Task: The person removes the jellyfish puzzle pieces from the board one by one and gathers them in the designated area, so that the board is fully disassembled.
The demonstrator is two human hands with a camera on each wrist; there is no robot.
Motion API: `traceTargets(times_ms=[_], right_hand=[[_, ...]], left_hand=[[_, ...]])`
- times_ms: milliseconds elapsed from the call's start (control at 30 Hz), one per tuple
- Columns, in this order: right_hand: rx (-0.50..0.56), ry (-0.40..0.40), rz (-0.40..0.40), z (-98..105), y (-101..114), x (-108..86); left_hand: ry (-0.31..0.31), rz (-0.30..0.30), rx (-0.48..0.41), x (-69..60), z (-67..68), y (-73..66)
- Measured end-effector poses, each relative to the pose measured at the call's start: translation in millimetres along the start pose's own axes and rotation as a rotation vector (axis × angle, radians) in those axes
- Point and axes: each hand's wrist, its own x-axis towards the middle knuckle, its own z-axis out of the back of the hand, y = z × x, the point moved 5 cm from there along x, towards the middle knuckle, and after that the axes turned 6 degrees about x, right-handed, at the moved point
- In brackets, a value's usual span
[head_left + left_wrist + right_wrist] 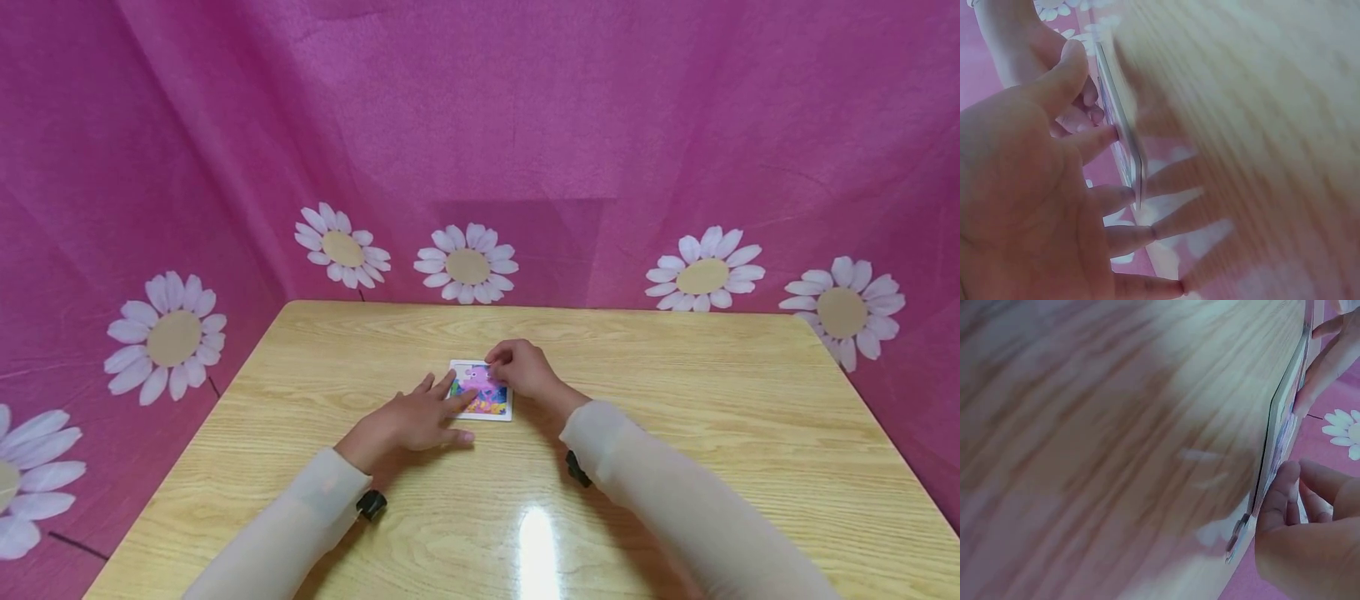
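Note:
A small picture puzzle (491, 407) with a pink sea creature and a white border lies flat on the table. My left hand (422, 419) is spread over its left side, fingers straight, some fingertips touching the puzzle. In the left wrist view this hand's fingers (1100, 140) reach the puzzle's edge. My right hand (525, 369) is over the upper right corner, its fingers curled and thumb close to the fingertips. From the right wrist, thumb and fingertips (1285, 478) meet at the puzzle's surface; whether a piece is pinched there is hidden.
A small flat loose piece (1237, 537) lies on the table by the puzzle's edge, beneath the right hand. The wooden table (697, 400) is glossy and reflects a light near its front. A pink curtain (525, 125) with white daisies hangs behind and at the sides.

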Motion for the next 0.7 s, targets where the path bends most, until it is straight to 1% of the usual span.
traceTargets(times_ms=[333, 700], right_hand=[[-0.036, 0.004, -0.056, -5.6, 0.7, -1.0], [-0.132, -0.016, -0.049, -8.4, 2.6, 2.9]], left_hand=[[-0.004, 0.001, 0.007, 0.7, -3.3, 1.6], [-0.016, -0.007, 0.021, 0.4, -1.7, 0.7]])
